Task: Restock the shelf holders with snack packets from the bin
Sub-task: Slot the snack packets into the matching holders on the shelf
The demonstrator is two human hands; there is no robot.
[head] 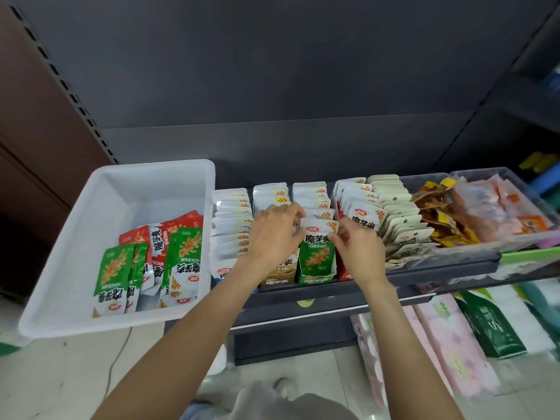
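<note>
A white plastic bin (75, 253) stands at the left with green packets (113, 274) and red packets (181, 222) lying in it. To its right, cardboard shelf holders (315, 278) stand in a row, packed with upright snack packets. Over the green holder, both hands pinch one green-and-white packet (318, 250) at its top corners. My left hand (275, 234) grips the left corner, my right hand (357, 247) the right corner. The packet stands upright at the front of its row.
Clear trays (515, 241) of orange and brown snacks sit at the right end of the dark shelf (424, 268). Below it lie pink tissue packs (439, 344) and a green pack (491, 328). The shelf's dark back panel rises behind.
</note>
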